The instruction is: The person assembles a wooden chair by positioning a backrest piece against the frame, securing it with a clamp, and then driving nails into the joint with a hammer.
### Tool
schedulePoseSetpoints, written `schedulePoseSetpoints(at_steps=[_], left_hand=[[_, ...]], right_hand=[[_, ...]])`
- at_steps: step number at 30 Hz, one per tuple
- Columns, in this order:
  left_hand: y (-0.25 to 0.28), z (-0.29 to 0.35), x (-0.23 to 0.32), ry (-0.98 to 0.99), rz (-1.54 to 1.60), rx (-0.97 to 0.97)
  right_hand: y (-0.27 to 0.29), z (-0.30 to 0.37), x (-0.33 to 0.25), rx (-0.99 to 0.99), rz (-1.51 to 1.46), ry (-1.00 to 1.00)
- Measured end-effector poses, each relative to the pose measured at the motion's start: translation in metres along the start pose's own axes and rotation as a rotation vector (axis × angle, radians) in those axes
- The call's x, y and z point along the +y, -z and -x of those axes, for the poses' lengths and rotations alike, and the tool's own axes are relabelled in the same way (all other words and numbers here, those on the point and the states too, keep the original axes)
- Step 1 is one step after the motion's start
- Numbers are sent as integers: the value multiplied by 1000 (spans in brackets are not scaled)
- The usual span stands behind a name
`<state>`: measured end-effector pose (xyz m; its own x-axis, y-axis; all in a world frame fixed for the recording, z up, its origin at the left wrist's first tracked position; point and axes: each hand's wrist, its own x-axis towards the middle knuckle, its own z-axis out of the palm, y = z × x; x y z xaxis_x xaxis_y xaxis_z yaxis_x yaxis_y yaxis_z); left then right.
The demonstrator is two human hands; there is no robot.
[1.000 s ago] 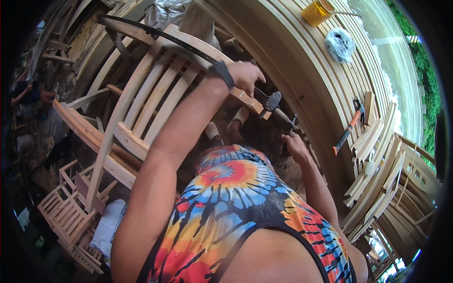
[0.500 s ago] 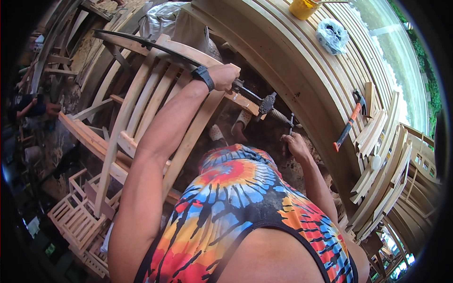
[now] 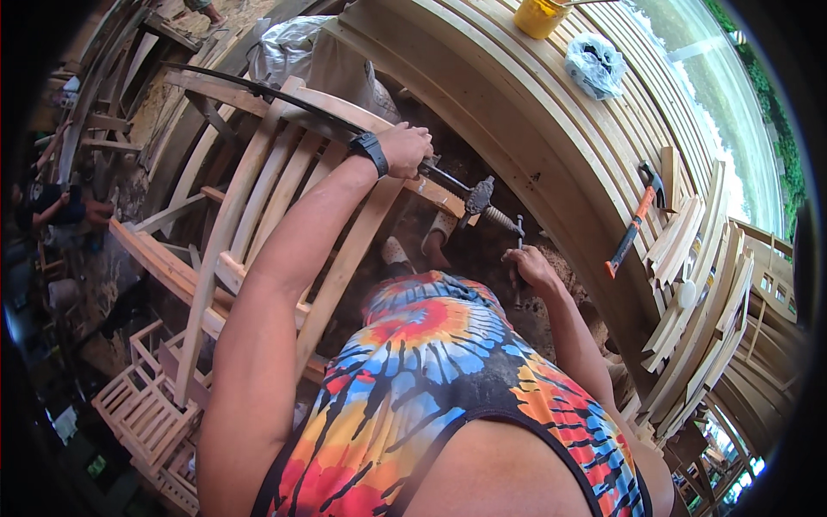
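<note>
One long bar clamp (image 3: 301, 105) ran along the top rail (image 3: 349, 110) of a slatted wooden furniture frame (image 3: 231, 215), with its thick screw (image 3: 501, 221) out beyond the rail's right-hand end. The person's left hand (image 3: 403, 150) was bent over the bar; how firmly those fingers closed, I could not tell. The right hand (image 3: 534, 265) had its fingers curled round the screw's crossbar handle (image 3: 520, 222). I judged the work partway along: the slats (image 3: 293, 191) looked seated in the frame and the clamp was in position — yet whether the screw bore hard on the wood, or how much turning was left, did not show. Just across from it, a long slatted bench (image 3: 551, 77) carried a claw hammer (image 3: 633, 220), a plastic bag (image 3: 594, 65) and a yellow pot (image 3: 541, 17) — with loose wooden strips (image 3: 676, 241) heaped past the hammer.
</note>
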<state>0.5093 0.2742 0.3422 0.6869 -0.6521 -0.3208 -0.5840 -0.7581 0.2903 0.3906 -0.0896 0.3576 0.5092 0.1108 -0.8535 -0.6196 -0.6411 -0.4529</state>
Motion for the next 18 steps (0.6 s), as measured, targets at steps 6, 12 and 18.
schedulePoseSetpoints(at_steps=[6, 12, 18], left_hand=[[-5, -5, 1, 57, -76, -59], [-9, -9, -1, 5, -72, -24], [-26, -9, -9, 31, -10, 111]], right_hand=[[3, -13, 0, 94, -29, -28], [5, -22, 6, 102, 33, 25], [-1, -8, -7, 93, 14, -8]])
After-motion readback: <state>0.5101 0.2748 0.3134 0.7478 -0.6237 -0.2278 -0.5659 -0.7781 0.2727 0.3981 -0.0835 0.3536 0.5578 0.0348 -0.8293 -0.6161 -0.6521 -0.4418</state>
